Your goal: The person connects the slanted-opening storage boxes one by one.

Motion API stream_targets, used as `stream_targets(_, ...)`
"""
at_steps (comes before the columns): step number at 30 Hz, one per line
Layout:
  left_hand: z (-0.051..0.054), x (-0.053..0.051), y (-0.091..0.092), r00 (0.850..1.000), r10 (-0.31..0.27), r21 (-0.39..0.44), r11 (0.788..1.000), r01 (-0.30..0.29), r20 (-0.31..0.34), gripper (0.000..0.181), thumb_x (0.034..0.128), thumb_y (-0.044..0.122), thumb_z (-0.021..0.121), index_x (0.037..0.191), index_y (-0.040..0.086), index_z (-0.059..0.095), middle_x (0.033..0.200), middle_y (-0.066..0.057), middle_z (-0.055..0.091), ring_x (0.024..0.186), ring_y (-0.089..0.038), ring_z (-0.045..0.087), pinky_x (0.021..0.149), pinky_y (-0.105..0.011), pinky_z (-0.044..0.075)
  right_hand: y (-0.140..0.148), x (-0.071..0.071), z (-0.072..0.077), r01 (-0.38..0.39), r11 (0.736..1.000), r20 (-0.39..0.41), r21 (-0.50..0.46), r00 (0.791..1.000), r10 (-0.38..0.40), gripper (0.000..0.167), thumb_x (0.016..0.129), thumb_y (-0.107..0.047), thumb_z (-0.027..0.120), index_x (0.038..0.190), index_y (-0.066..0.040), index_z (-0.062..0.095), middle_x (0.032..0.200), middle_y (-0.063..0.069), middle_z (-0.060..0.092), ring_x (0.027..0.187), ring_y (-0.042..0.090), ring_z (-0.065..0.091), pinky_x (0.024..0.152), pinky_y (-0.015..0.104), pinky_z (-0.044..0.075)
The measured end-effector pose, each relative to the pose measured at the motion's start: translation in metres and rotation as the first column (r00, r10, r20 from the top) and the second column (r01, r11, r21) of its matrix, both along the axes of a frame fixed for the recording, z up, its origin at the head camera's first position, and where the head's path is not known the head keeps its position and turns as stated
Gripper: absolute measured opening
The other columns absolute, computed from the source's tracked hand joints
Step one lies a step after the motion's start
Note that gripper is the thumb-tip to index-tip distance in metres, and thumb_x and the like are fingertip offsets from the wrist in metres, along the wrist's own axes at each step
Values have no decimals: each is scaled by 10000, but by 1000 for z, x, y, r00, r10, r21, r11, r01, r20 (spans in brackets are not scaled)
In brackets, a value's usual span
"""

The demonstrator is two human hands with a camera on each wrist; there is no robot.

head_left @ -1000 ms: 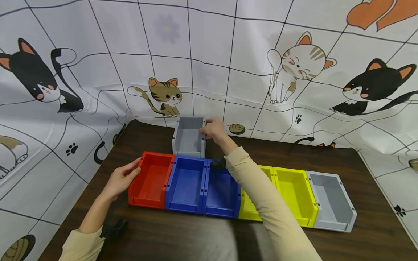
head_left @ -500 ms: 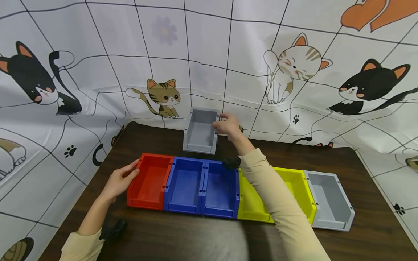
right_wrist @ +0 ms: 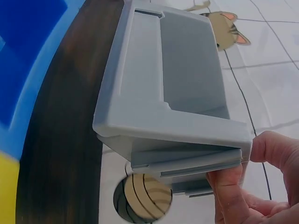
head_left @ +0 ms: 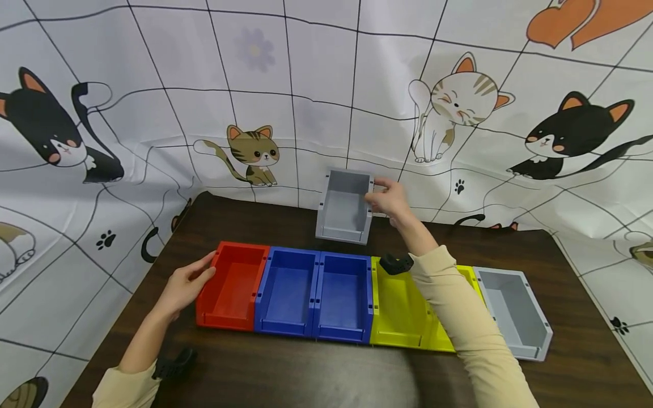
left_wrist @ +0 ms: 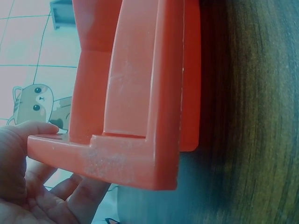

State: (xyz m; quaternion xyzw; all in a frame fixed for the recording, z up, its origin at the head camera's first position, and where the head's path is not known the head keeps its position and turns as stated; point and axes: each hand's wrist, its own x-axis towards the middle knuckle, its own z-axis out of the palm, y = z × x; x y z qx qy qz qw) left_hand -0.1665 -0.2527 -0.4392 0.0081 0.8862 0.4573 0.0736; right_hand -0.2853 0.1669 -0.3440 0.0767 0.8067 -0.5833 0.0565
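Note:
In the head view, my right hand point(head_left: 390, 198) grips the right wall of a grey plastic bin point(head_left: 344, 207). The bin hangs off the table behind the row, behind the second blue bin point(head_left: 342, 297). Seen from the right wrist, thumb and fingers pinch the wall of the grey bin point(right_wrist: 191, 70), its underside rail showing. My left hand point(head_left: 183, 286) is at the left wall of a red bin point(head_left: 232, 289), the row's left end. In the left wrist view, the thumb lies over the rim of the red bin point(left_wrist: 131, 79), with fingers along its outer side.
Right of the red bin, another blue bin point(head_left: 288, 292), two yellow bins point(head_left: 400, 300) and a second grey bin point(head_left: 512, 311) stand side by side on the dark wooden table point(head_left: 285, 374). A cat-print sheet point(head_left: 316, 68) hangs behind. My right sleeve partly covers the yellow bins.
My right hand has raised the grey bin from behind the red and blue bins and carried it to the right. The left hand stays at the red bin.

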Motion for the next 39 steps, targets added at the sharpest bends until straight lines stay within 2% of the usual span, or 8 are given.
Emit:
stream_targets(4,-1,2,0,1000,-4,11,1000,4,7,534,996,320,450,1460,90,321,1388,-306,378,1157,-446,478,872,-527,459,18,9,0,17,1000,-21,-15,1000,-17,602,827,-6,574,1404,-19,401,851,40,529,566,59,532,623,202,516)
stream_targets(9,-3,5,0,1000,0,9,1000,0,29,538,998,321,443,1464,88,308,1388,-309,373,1169,-457,467,877,-532,452,39,24,3,9,999,-44,-35,999,-10,609,836,18,551,1416,9,364,880,30,542,595,48,536,610,170,496)
stream_targets(12,-4,6,1,999,3,3,1000,-3,38,544,998,330,439,1468,93,300,1395,-309,362,1183,-461,454,884,-539,443,51,33,6,8,999,-61,-37,998,-11,614,837,20,556,1417,19,356,840,-10,554,597,38,543,609,172,497)
stream_targets(26,-2,6,2,999,1,5,1000,-1,55,551,997,326,443,1469,84,293,1405,-319,339,1191,-467,441,890,-539,435,115,76,18,23,995,-99,93,995,-14,640,845,-9,576,1430,36,319,766,-133,563,622,19,533,615,172,500)
stream_targets(35,-1,4,4,999,0,-4,1000,0,39,544,999,327,434,1465,80,301,1402,-319,344,1188,-463,445,887,-538,440,170,105,17,115,976,-122,185,988,-93,640,864,-47,600,1429,48,316,763,-191,572,662,-11,536,602,161,487)
stream_targets(39,0,2,4,999,-5,-1,1000,5,36,552,999,337,430,1467,77,295,1405,-323,335,1197,-472,432,892,-545,428,194,118,16,141,975,-132,173,984,-119,615,864,-37,600,1419,40,346,749,-198,586,663,-13,540,590,156,486)
